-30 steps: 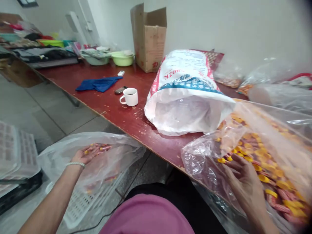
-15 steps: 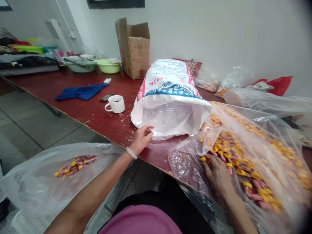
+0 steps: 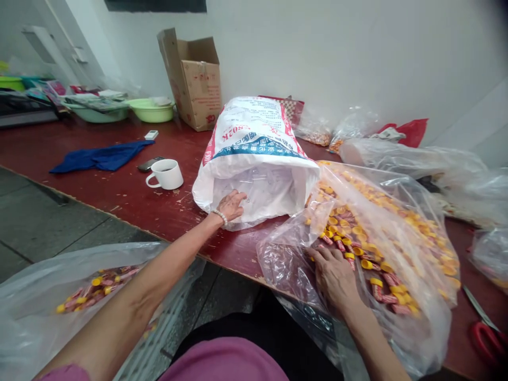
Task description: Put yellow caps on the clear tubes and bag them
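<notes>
My left hand point(image 3: 231, 206), a beaded bracelet on its wrist, reaches into the mouth of a white printed sack point(image 3: 254, 148). Its fingers are stretched and apart, with nothing visible in them. Clear plastic pieces point(image 3: 264, 177) show faintly inside the sack. To the right, my right hand point(image 3: 335, 275) is at the opening of a large clear plastic bag point(image 3: 280, 259). That bag holds many small pink-patterned tubes with yellow caps point(image 3: 377, 288). The right fingers are curled over a yellow-capped tube point(image 3: 312, 259), mostly hidden beneath them.
A white mug point(image 3: 166, 174), a blue cloth point(image 3: 101, 155) and a cardboard box point(image 3: 200, 90) stand left of the sack. Red-handled scissors point(image 3: 486, 330) lie at the right. Below the table's left edge, another plastic bag point(image 3: 32, 286) holds more capped tubes.
My left hand has moved from beside the sack's edge into its mouth, and its fingers have straightened. My right hand remains at the plastic bag. The view has turned right.
</notes>
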### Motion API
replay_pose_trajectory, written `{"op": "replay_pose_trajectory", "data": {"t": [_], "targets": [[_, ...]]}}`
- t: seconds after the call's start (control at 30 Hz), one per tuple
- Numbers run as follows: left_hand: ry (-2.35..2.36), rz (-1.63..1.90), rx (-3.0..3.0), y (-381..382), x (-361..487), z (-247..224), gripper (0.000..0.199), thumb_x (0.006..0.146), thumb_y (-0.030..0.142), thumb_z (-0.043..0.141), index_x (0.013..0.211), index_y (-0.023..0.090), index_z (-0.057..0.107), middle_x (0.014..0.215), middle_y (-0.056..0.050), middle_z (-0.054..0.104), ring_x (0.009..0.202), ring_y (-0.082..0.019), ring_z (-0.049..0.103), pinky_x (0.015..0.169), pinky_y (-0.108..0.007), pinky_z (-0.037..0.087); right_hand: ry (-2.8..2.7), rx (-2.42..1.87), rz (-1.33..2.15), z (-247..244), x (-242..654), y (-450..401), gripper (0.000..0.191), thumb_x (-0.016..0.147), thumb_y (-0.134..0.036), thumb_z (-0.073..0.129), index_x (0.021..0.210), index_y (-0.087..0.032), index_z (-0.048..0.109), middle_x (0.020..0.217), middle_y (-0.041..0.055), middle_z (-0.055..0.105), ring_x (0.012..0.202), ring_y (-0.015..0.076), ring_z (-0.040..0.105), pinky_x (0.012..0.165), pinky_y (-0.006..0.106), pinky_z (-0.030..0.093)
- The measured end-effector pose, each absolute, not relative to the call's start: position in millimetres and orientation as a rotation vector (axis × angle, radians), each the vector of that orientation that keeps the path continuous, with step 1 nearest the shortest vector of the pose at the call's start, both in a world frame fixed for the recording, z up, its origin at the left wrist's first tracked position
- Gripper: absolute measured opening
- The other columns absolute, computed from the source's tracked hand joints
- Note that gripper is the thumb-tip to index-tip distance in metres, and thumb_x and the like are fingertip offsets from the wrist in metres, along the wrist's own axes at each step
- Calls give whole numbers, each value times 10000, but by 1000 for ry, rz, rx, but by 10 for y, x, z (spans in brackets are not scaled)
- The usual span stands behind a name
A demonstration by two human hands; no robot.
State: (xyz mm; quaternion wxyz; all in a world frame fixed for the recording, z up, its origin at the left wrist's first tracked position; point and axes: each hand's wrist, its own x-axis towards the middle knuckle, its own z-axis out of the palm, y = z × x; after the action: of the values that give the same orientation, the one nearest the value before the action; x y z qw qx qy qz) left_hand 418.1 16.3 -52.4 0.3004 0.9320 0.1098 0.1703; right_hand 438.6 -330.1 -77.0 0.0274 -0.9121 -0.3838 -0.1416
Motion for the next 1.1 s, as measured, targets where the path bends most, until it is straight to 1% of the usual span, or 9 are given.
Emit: {"op": "replay_pose_trajectory", "data": {"t": [0.1,0.2,0.33,0.47,0.6,0.77,0.9,1.03,1.1], "targets": [[352,493,2326,169,3925,-489,254,652,160,621,906,143,627,776,-31,604,729,-172,572,698,-293,470,-1105,-2696,-400,-751,4419,-3298,290,815,-117,449,998,-192,660,969,108,646,916,247,558,828,406,458],[346,479,2145,78,3611,-449,303,698,304,651,937,122,607,775,-33,632,676,-146,587,617,-252,469,-732,-2409,-399,-636,4331,-3251,201,789,-238,537,955,-185,638,944,95,651,832,223,597,804,413,479],[237,303,1749,-211,3243,-359,358,669,340,728,937,127,620,797,-35,640,701,-137,590,660,-251,472,-382,-1822,-157,-309,3943,-2959,345,746,-392,663,1019,-196,584,907,55,639,744,174,613,704,346,512],[54,139,1598,-600,3032,-281,252,748,323,670,899,158,555,952,-46,613,812,-140,583,724,-258,480,-415,-1507,-29,-83,3558,-2549,292,753,-342,697,981,-210,571,874,12,612,767,130,594,701,271,492],[-83,-5,1686,-889,2926,-247,154,795,265,583,895,164,522,811,3,542,706,-110,515,636,-224,448,-470,-1491,0,-114,3422,-2368,248,778,-318,684,967,-214,561,877,1,601,755,114,570,673,248,467],[-75,60,1933,-992,2868,-247,115,735,151,544,849,158,537,685,40,481,610,-92,426,576,-208,360,-530,-1634,24,-182,3416,-2454,204,796,-337,662,912,-198,569,820,1,602,699,117,546,652,263,451],[-67,70,2024,-999,2851,-261,209,712,157,569,913,189,521,632,51,501,551,-107,443,541,-224,320,-631,-1763,-62,-172,3416,-2511,155,816,-335,631,867,-198,581,815,6,613,700,126,536,669,272,447],[-88,111,2094,-987,2844,-254,130,749,220,586,858,192,520,643,33,517,568,-119,436,561,-244,292,-711,-1839,-114,-142,3405,-2529,127,831,-324,610,871,-205,590,822,11,630,706,136,551,680,278,458],[-126,55,1999,-979,2845,-253,96,781,263,568,813,182,527,682,18,506,610,-121,421,575,-244,298,-829,-1879,-115,-126,3394,-2546,112,853,-315,583,894,-212,603,866,27,643,794,158,578,745,302,468]]}}
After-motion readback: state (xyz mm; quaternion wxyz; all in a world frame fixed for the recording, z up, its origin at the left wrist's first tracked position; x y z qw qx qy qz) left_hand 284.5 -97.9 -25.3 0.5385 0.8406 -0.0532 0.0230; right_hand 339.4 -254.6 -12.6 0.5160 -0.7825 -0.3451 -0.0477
